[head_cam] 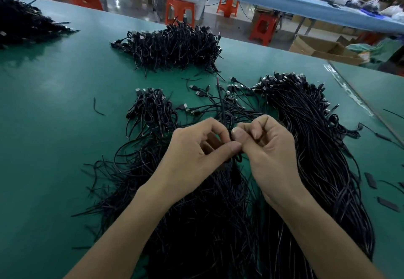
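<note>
green-topped table (54, 103) held heaps of black usb cables (317, 136). left hand (196, 149) and right hand (270, 149) pinched one thin black cable (238, 158) over them, mid-looping i guess; next needs a snug wrap.

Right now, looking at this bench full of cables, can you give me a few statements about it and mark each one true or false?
1. The left hand and right hand both pinch a black cable. True.
2. The table is red. False: it is green.
3. A pile of looped cables lies beyond the hands. True.
4. The stools are blue. False: they are orange-red.
5. The long bundle lies left of the hands. False: it lies to their right.
</note>
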Demonstrator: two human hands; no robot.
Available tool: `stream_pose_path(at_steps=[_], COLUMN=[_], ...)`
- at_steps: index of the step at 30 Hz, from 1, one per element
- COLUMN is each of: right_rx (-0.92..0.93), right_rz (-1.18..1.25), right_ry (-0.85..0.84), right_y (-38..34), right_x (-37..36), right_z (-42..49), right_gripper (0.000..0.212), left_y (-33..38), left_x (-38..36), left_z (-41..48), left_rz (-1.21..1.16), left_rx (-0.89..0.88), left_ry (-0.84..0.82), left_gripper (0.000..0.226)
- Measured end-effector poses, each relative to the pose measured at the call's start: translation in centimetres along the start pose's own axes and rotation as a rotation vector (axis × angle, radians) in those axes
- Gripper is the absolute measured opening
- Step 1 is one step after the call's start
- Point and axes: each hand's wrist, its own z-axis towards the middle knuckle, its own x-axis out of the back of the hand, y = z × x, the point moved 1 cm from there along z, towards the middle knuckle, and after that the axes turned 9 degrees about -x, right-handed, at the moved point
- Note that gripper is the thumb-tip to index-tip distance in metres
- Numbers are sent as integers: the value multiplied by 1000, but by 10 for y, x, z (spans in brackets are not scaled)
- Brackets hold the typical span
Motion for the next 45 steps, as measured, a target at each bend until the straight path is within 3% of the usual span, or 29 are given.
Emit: stream_pose_path(at_steps=[4, 8, 14, 18, 21, 23, 27, 31, 33, 37, 42, 45], right_rx=[34, 31, -60, -116, 1, 65, 151, 229, 227, 139, -172, -297], right_rz=[-43, -22, 13, -63, -186, -179, -228, -361, -348, -247, -34, -312], right_ry=[-4, -39, -88, -106, -128, -142, -58, 45, 53, 18, -156, -116], right_y=[3, 2, 9, 17, 17, 15, 7, 1, -1, 2, 15, 25], right_x=[0, 0, 2, 7, 3, 0, -3, -3, -3, -5, 7, 27], right_z=[-2, -2, 0, -2, -7, -9, -12, -15, -15, -10, 11, 34], right_gripper=[41, 41, 42, 48, 47, 45, 39, 37, 39, 37, 29, 12], left_y=[-3, -5, -3, 2, 5, 5, 10, 10, 14, 15, -1, -19], left_x=[5, 5, 5, 6, 3, 0, -1, 3, 4, 0, 0, 2], left_z=[1, 1, 4, 5, 5, 4, 3, 4, 4, 4, 1, 6], left_rz=[-11, 134, -318, -330, -117, -93, -332, -537, -580, -259, -20, 148], left_rx=[110, 206, 356, 365, 323, 325, 407, 396, 338, 113, 13, 57], left_ry=[57, 136, 55, 130, 61, 36, 55, 46, 85, 146, 142, 201], left_gripper=[37, 31, 12, 24, 38, 45, 78, 94, 86, 21, 23, 32])
